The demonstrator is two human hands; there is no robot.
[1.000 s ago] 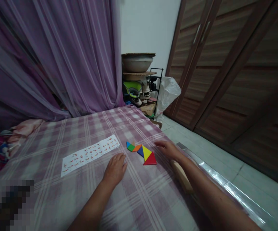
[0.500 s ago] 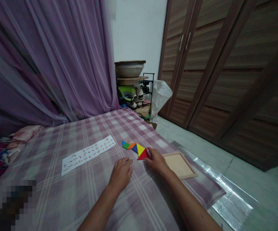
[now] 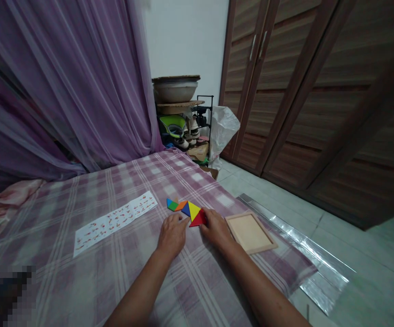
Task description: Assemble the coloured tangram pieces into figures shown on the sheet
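While both hands lie flat, they touch flat coloured puzzle shapes.
Left hand and right hand grip nothing on the checked purple bed.

Single head view, facing forward-down over checked bedspread, close.

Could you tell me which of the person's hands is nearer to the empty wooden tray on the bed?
The right hand is nearer: it rests just left of the wooden tray, fingertips at the red triangle. The left hand lies farther left, beyond the right hand.
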